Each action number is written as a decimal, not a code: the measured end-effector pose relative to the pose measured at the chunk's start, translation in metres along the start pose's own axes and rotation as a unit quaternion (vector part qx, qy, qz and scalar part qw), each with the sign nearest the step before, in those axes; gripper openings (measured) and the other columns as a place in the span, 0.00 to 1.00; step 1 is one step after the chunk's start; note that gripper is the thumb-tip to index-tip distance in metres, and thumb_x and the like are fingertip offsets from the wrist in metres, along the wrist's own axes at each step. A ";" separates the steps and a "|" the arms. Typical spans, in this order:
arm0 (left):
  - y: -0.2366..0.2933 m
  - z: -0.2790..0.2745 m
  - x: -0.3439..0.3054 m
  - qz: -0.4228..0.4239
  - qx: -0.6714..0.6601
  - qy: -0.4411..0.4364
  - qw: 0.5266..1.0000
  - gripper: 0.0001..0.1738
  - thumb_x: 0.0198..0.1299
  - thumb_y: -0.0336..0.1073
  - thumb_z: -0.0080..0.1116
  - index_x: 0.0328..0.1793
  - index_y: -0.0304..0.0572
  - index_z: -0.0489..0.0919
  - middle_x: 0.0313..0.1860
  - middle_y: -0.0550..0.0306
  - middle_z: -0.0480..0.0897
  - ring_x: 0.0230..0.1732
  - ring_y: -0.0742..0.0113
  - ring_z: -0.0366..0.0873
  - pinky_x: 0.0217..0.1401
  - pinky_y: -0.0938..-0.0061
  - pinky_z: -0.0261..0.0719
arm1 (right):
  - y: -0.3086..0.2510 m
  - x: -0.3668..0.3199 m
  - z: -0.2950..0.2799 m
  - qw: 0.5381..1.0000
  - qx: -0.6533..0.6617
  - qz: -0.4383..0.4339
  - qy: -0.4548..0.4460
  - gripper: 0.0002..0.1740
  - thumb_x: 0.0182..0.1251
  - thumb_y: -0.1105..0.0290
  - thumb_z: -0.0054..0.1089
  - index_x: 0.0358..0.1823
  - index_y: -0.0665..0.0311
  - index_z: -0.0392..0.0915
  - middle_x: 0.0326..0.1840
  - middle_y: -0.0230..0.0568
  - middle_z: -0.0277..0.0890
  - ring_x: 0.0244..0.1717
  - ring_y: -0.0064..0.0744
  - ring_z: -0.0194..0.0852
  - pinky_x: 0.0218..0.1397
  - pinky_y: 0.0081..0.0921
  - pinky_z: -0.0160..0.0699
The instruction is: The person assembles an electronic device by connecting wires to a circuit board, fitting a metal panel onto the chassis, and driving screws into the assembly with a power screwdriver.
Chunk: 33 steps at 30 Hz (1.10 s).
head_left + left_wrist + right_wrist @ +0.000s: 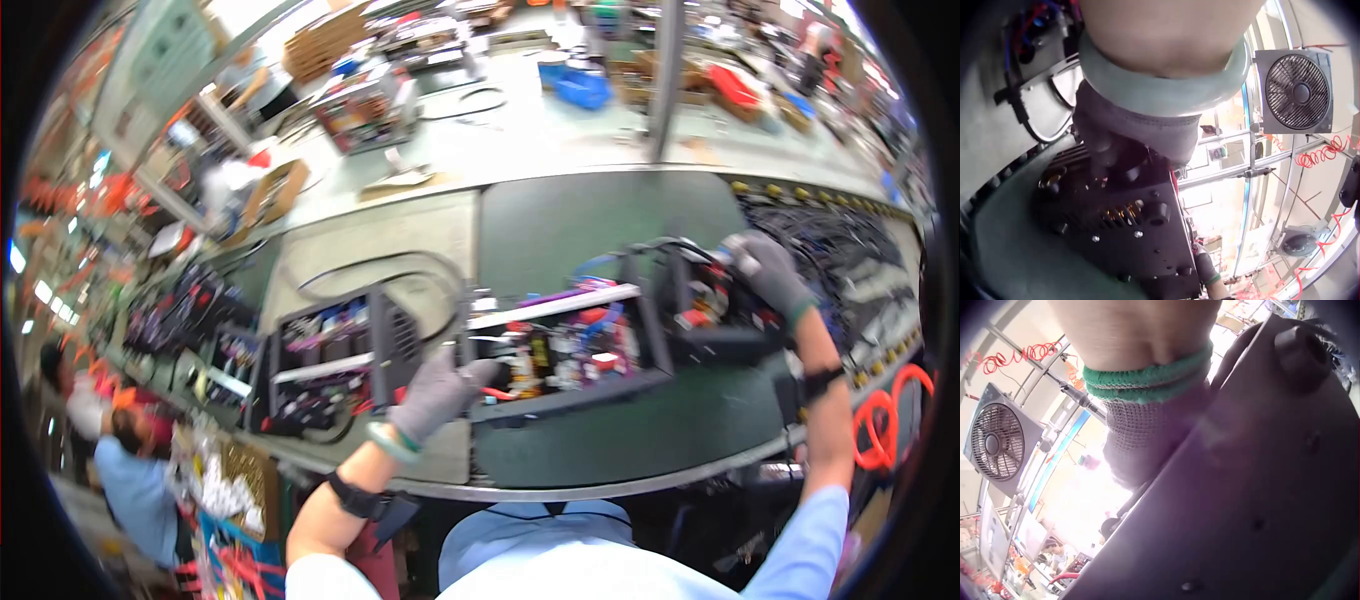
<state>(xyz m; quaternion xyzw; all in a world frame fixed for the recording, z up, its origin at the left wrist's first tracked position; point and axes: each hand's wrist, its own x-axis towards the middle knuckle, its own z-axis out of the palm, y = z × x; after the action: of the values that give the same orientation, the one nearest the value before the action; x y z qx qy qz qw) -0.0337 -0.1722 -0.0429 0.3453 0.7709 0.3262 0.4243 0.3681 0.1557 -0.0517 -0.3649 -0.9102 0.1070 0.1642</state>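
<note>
An open black machine casing (655, 370) with coloured wires, boards and a pale strip lies across the green surface. At its left end is the gloved left hand (437, 395), gripping the near corner; in the left wrist view this hand (1135, 134) curls over the end of the dark casing (1129, 219), which has round feet. The gloved right hand (770, 272) holds the casing's far right end, near black cables. In the right wrist view, the right hand (1141, 434) reaches over the edge of a dark panel (1241, 487), its fingertips hidden.
A second open machine (345, 350) stands close to the left of the left hand, a black cable (385, 258) looping behind it. Black cable bundles (835, 260) lie at the right. Behind is a workbench (540, 140) with a blue bin (582, 90). The conveyor's metal edge (560, 492) runs in front.
</note>
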 end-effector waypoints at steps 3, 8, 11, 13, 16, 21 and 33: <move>-0.024 0.007 0.001 0.027 0.042 0.032 0.998 0.37 0.61 0.63 0.61 0.53 0.30 0.79 0.31 0.47 0.85 0.35 0.55 0.86 0.42 0.60 0.81 | -0.023 -0.029 -0.002 0.990 0.136 0.024 0.040 0.20 0.77 0.57 0.53 0.47 0.69 0.82 0.46 0.47 0.82 0.49 0.44 0.79 0.57 0.36 0.75; -0.004 -0.005 -0.007 0.015 0.093 -0.004 0.996 0.40 0.59 0.65 0.57 0.52 0.25 0.77 0.37 0.39 0.86 0.45 0.46 0.87 0.52 0.56 0.82 | 0.031 0.032 0.015 0.945 0.326 -0.006 0.029 0.22 0.80 0.58 0.48 0.63 0.64 0.77 0.57 0.37 0.79 0.58 0.29 0.74 0.67 0.31 0.70; -0.016 0.003 0.000 0.057 0.115 0.051 0.990 0.39 0.61 0.65 0.54 0.52 0.26 0.76 0.37 0.35 0.86 0.44 0.40 0.86 0.55 0.53 0.80 | 0.021 0.079 0.041 0.916 0.398 -0.054 -0.011 0.22 0.80 0.57 0.48 0.64 0.64 0.77 0.57 0.38 0.79 0.58 0.31 0.74 0.66 0.31 0.71; -0.014 0.001 -0.002 0.059 0.163 0.052 0.983 0.43 0.62 0.66 0.53 0.59 0.26 0.74 0.40 0.31 0.85 0.48 0.35 0.85 0.59 0.51 0.79 | -0.002 0.103 0.039 0.898 0.431 -0.079 -0.037 0.23 0.80 0.57 0.48 0.64 0.63 0.77 0.58 0.38 0.79 0.58 0.31 0.75 0.66 0.32 0.72; -0.014 0.008 -0.008 0.160 0.150 0.149 0.964 0.41 0.63 0.59 0.58 0.67 0.27 0.72 0.57 0.29 0.80 0.62 0.39 0.79 0.64 0.55 0.77 | -0.037 0.121 0.044 0.868 0.479 -0.099 -0.086 0.23 0.80 0.56 0.49 0.65 0.63 0.77 0.58 0.39 0.79 0.58 0.32 0.75 0.65 0.32 0.73; 0.008 0.003 -0.009 0.468 0.270 0.184 0.821 0.29 0.63 0.45 0.60 0.65 0.33 0.77 0.59 0.43 0.79 0.64 0.45 0.75 0.68 0.55 0.71 | -0.114 0.132 0.067 0.801 0.565 -0.119 -0.161 0.24 0.79 0.54 0.49 0.66 0.62 0.77 0.59 0.40 0.79 0.59 0.34 0.76 0.64 0.34 0.74; 0.012 0.025 -0.004 0.443 0.340 0.214 0.802 0.06 0.50 0.34 0.60 0.33 0.41 0.80 0.30 0.49 0.79 0.32 0.54 0.79 0.36 0.56 0.78 | -0.214 0.006 0.036 0.710 0.690 0.011 -0.138 0.27 0.79 0.50 0.51 0.69 0.59 0.76 0.62 0.42 0.79 0.59 0.39 0.78 0.62 0.36 0.78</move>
<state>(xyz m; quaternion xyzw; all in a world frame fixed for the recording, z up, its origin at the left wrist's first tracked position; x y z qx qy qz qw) -0.0072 -0.1633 -0.0422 0.6925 0.6669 0.2612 -0.0866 0.2155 0.0055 -0.0162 -0.1407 -0.5911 0.7565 0.2417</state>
